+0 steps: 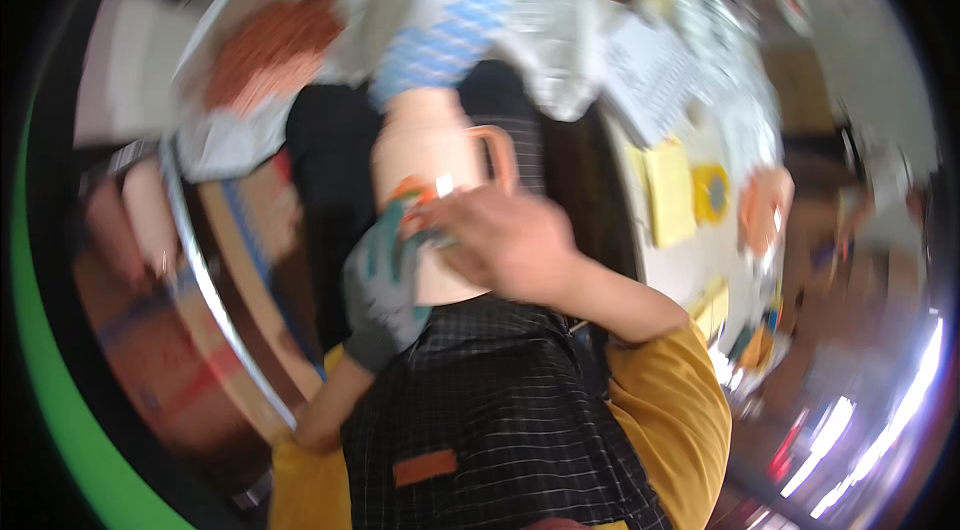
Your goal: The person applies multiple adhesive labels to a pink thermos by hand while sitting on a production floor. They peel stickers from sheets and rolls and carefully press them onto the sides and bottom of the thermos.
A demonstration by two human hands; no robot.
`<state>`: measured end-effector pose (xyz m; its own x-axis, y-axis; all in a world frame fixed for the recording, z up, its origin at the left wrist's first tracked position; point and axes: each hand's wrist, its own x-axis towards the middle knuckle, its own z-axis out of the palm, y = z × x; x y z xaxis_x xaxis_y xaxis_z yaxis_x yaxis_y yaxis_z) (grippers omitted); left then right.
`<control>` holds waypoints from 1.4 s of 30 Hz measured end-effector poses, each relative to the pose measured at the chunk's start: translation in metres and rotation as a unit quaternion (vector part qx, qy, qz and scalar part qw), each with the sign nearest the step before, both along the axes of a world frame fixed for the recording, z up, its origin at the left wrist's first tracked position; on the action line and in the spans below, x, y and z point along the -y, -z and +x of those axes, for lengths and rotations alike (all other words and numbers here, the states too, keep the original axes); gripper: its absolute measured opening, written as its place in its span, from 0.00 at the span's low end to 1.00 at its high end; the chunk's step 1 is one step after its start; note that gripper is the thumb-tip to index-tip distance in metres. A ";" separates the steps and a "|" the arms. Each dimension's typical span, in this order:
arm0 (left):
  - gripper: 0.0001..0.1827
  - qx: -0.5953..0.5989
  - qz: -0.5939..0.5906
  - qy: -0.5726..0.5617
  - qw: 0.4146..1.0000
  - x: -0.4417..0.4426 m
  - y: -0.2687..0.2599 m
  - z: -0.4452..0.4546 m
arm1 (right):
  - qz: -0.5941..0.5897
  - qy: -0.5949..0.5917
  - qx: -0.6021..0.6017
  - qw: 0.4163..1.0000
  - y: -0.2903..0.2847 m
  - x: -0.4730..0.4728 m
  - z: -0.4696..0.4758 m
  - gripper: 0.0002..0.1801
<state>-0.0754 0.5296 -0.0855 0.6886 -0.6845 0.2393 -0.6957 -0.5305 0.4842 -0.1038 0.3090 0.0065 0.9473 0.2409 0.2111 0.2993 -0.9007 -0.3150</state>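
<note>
A cream jug (429, 147) with an orange handle (501, 155) lies across the person's lap, its narrower end pointing away. My left hand (384, 282), in a grey and green work glove, grips the jug's left side. Bare, my right hand (510, 241) is over the jug's front with its fingers bent; blur hides whether they pinch anything. Between the two hands shows an orange patch (412, 192), too smeared to identify. Blue-and-white patterned material (450, 27) meets the jug's far end.
Reddish-brown material fills a plastic-lined container (251, 147) at the far left. Cardboard boxes (240, 282) stand behind a metal rail (206, 290). On the right-hand table (660, 267) are yellow pads (667, 192), a yellow tape roll (710, 192), a printed sheet (649, 76) and clear plastic wrap (731, 42).
</note>
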 end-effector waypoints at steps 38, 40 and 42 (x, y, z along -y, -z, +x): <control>0.27 0.017 -0.135 0.178 0.974 0.069 -0.025 -0.002 | -0.274 0.574 0.234 0.736 0.150 0.453 -0.369 0.39; 0.27 0.041 -0.129 0.123 0.983 0.052 -0.017 0.022 | -0.278 0.599 0.154 0.735 0.163 0.415 -0.374 0.39; 0.27 0.099 -0.129 0.059 0.985 0.024 -0.017 0.049 | -0.308 0.595 0.135 0.730 0.145 0.365 -0.326 0.39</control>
<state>-0.0264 0.5057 -0.0684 0.5300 -0.6560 0.5374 -0.8396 -0.3171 0.4410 -0.4298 -0.0558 -0.1382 0.5079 -0.5903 0.6273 -0.8336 -0.5204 0.1853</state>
